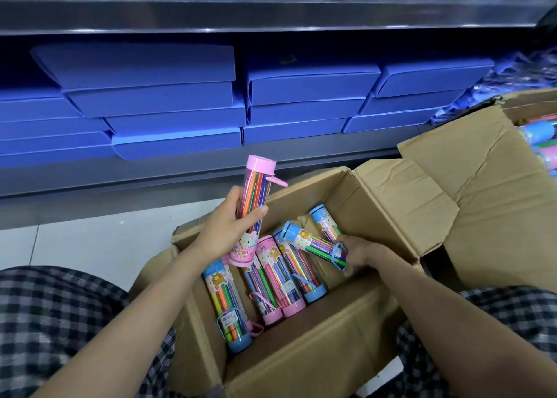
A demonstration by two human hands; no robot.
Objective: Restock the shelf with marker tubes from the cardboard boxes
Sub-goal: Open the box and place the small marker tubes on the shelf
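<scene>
My left hand (230,227) grips a pink-capped marker tube (256,183) and holds it upright above the open cardboard box (304,342) between my knees. Inside the box my right hand (360,254) closes on the lower end of a blue-capped marker tube (304,238), which lies tilted on the others. Several more clear tubes of coloured markers with pink or blue caps (275,277) lie in the box. The grey metal shelf (150,16) runs across the top of the view, above the box.
Stacks of blue flat boxes (168,120) fill the lower shelf bay behind the carton. A second open cardboard box (494,168) with more tubes stands at the right. White floor tiles (90,241) lie at the left. My checked trouser legs flank the box.
</scene>
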